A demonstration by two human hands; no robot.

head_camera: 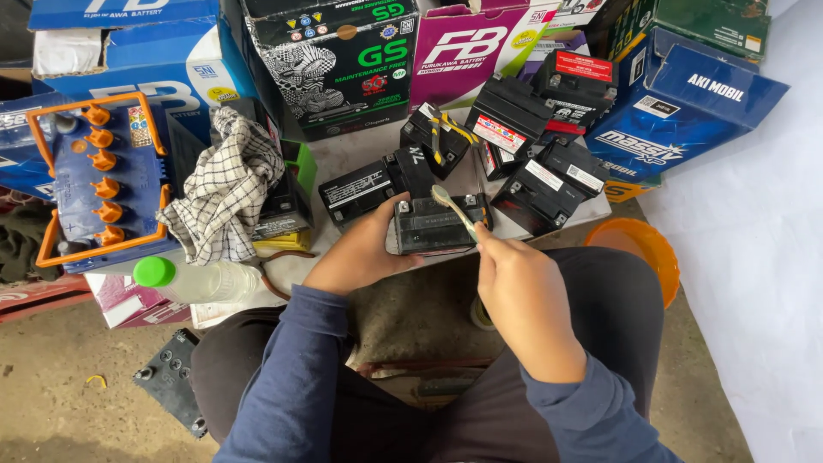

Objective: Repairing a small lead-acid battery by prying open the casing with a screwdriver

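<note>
My right hand (525, 296) is closed around the handle of a toothbrush (452, 208), whose bristle end rests on the top of a small black motorcycle battery (431, 227). My left hand (364, 253) grips that battery's left side, thumb over the top edge, holding it at the near edge of the low work surface (360, 150). I judge the step in hand to be brushing the battery's top and terminals; the next move calls for short strokes at the terminal corners while the left hand keeps the case steady. Beyond the battery, more small black batteries (549, 176) lie grouped to the far right. To the left lie a checked cloth (225, 184), a green-capped bottle (193, 279) and a blue battery with orange caps (103, 184).
</note>
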